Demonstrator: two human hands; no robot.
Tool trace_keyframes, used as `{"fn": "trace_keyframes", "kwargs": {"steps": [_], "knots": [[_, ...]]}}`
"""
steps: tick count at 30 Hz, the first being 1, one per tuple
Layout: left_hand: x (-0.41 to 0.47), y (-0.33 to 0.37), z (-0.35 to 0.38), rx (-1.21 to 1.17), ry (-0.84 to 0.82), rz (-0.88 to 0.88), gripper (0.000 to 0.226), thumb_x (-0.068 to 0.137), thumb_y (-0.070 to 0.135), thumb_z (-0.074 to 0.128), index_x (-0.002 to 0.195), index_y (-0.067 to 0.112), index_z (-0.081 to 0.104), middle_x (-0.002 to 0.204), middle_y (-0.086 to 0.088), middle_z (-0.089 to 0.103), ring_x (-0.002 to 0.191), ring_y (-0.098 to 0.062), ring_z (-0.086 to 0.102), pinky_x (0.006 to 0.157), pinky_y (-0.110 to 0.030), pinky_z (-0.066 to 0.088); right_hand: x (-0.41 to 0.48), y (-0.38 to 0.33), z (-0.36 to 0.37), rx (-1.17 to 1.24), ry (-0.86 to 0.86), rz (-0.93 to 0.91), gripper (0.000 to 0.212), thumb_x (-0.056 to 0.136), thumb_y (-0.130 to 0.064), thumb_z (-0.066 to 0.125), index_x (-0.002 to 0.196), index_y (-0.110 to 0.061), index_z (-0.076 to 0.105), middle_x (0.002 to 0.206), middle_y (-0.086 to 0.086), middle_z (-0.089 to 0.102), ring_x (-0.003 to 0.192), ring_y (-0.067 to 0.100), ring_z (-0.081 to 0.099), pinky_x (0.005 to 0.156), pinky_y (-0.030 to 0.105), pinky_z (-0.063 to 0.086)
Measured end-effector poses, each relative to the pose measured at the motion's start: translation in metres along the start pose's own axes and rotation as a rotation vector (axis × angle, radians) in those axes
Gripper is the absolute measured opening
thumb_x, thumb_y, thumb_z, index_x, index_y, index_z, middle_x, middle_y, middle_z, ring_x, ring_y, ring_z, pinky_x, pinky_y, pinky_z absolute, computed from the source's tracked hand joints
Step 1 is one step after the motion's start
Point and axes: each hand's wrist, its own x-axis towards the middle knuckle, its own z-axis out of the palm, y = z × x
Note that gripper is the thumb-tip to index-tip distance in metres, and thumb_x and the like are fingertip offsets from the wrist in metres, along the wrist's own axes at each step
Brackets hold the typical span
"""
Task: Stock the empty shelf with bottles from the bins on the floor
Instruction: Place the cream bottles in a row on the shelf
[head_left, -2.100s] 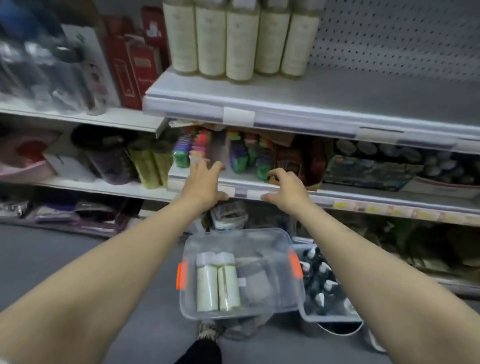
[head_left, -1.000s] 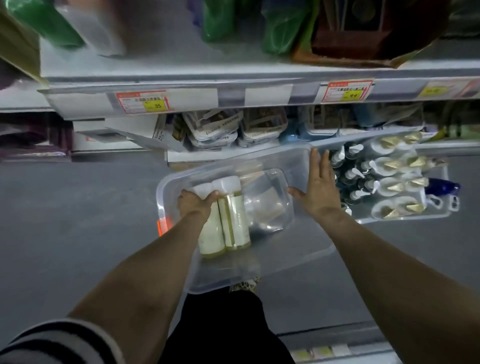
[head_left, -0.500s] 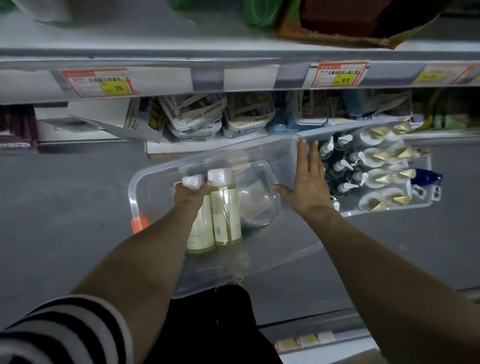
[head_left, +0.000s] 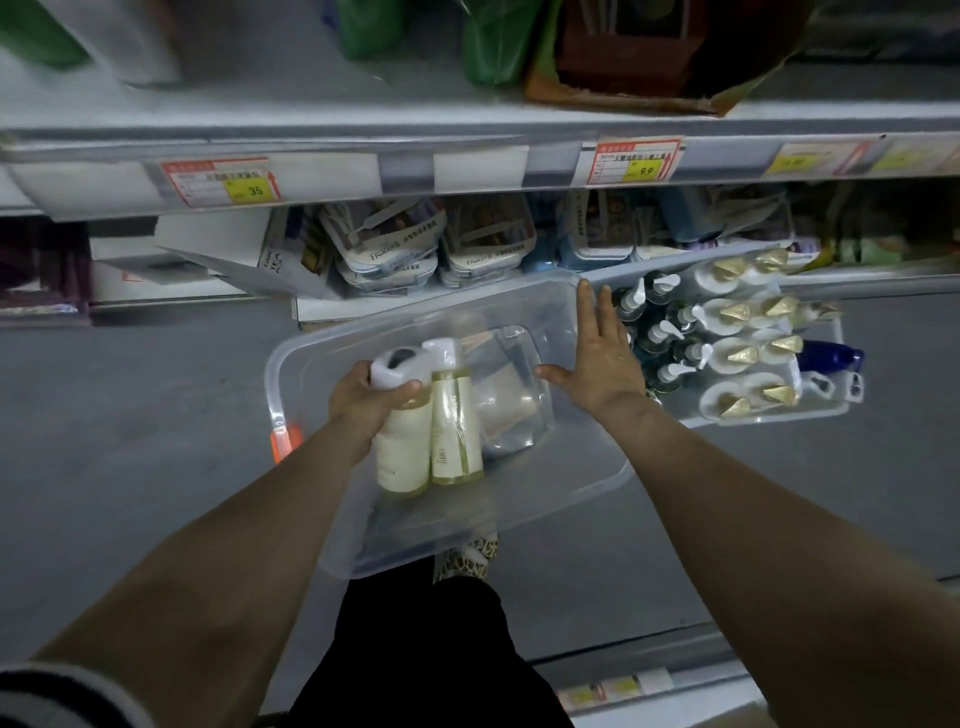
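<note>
Two bins stand on the floor (head_left: 130, 415), side by side. The clear bin (head_left: 291, 364) sits at centre frame and holds two cream bottles lying next to each other, plus one clear packet (head_left: 511, 400) to their right. The left hand (head_left: 371, 400) grips the left bottle (head_left: 402, 457) just under its white cap, fingers and thumb curled round it. The right bottle (head_left: 457, 431) touches it and lies free. The right hand (head_left: 605, 358) is spread flat against the bin's right wall, fingers straight and slightly apart, thumb out to the side, holding nothing.

The second bin (head_left: 831, 405), at right of centre, is packed with upright stock: dark pump bottles (head_left: 667, 332), about six, and white gold-tipped bottles (head_left: 743, 356), about nine; blur keeps the count loose. One blue bottle (head_left: 831, 358) lies at its right end.

The floor is plain grey. Across the top of the frame runs a pale shelf edge (head_left: 467, 161) with two legible red-and-yellow price tags, "35" (head_left: 223, 182) at left and "9.9" (head_left: 636, 158) at right; further yellow tags at far right are blurred. Below it, packets (head_left: 389, 249) fill a low shelf. One leopard-print shoe (head_left: 467, 558) shows under the bin, at lower centre.
</note>
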Motion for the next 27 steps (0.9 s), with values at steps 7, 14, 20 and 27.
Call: {"fn": "trace_keyframes", "kwargs": {"steps": [7,14,20,27], "knots": [[-0.057,0.041,-0.009,-0.053,-0.171,0.221,0.049,0.069,0.014,0.088,0.111,0.022,0.063,0.104,0.004,0.072,0.095,-0.012,0.068,0.069,-0.017,0.054,-0.009,-0.005,-0.027,-0.086,-0.102,0.006,0.114,0.088,-0.052,0.069,0.157,-0.029,-0.019,0.168,0.005,-0.015,0.155,0.026,-0.008,0.123,0.052,0.017],[-0.123,0.110,-0.019,-0.148,-0.194,0.381,0.059,0.070,0.018,0.088,0.123,0.018,0.063,0.114,0.001,0.072,0.105,-0.016,0.068,0.089,-0.034,0.055,-0.058,-0.030,-0.058,0.444,-0.285,-0.165,0.092,0.085,-0.055,0.071,0.159,-0.030,0.022,0.163,0.002,0.029,0.147,0.022,0.032,0.117,0.041,0.033],[-0.207,0.189,-0.035,-0.159,-0.108,0.570,0.036,0.071,0.029,0.088,0.099,0.019,0.069,0.083,0.007,0.076,0.074,-0.009,0.071,0.058,-0.021,0.053,-0.124,-0.066,-0.097,0.912,-0.358,-0.353,0.067,0.078,-0.043,0.083,0.136,-0.047,0.048,0.127,-0.023,0.064,0.121,0.004,0.060,0.087,0.021,0.055],[-0.321,0.266,-0.068,-0.119,0.057,0.857,0.051,0.070,0.041,0.087,0.112,0.020,0.068,0.102,0.001,0.074,0.093,-0.016,0.071,0.079,-0.040,0.061,-0.180,-0.108,-0.167,1.117,-0.161,-0.586,0.090,0.059,-0.034,0.093,0.138,-0.028,0.051,0.121,0.000,0.072,0.112,0.020,0.068,0.091,0.042,0.058]]}}
